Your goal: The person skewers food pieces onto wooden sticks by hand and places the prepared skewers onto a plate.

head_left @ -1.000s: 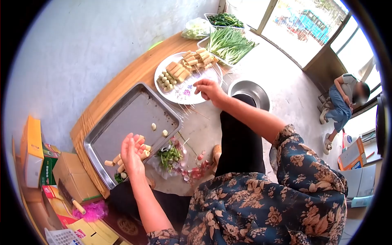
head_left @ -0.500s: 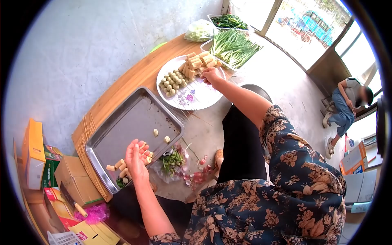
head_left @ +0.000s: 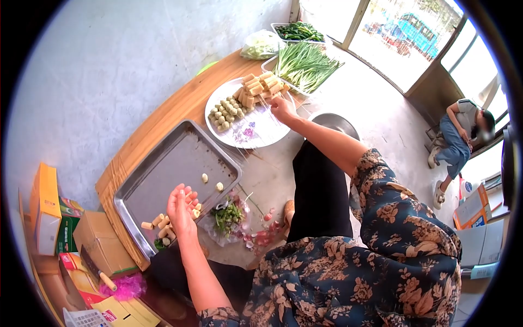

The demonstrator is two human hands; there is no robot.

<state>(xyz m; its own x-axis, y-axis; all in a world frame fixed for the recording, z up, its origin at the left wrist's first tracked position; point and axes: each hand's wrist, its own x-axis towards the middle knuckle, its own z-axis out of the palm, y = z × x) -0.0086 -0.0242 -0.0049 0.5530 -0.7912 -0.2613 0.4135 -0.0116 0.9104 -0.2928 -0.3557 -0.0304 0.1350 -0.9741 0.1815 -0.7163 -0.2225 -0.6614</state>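
Observation:
My right hand (head_left: 283,108) is closed at the right edge of the round white plate (head_left: 261,134), beside stacked tan rolls (head_left: 260,87) on thin skewers; what its fingers grip is too small to make out. Rows of greenish balls (head_left: 225,113) lie on the plate's left part. Over the near right side of the metal tray (head_left: 161,163), my left hand (head_left: 182,209) is held palm up with curled fingers, and whether it holds anything is unclear. Short tan pieces (head_left: 162,222) lie beside it in the tray, with two pale balls (head_left: 212,182) farther up.
Green onions (head_left: 308,66), a container of green peppers (head_left: 300,31) and a bagged vegetable (head_left: 261,44) stand beyond the plate. A metal bowl (head_left: 335,123) is right of it. Leafy scraps (head_left: 227,217) lie below. A person (head_left: 458,133) sits at right. Boxes and a knife (head_left: 99,271) are at left.
My right hand has moved from the plate's lower right area to its right edge by the rolls. More balls show on the plate. My left hand stays over the tray.

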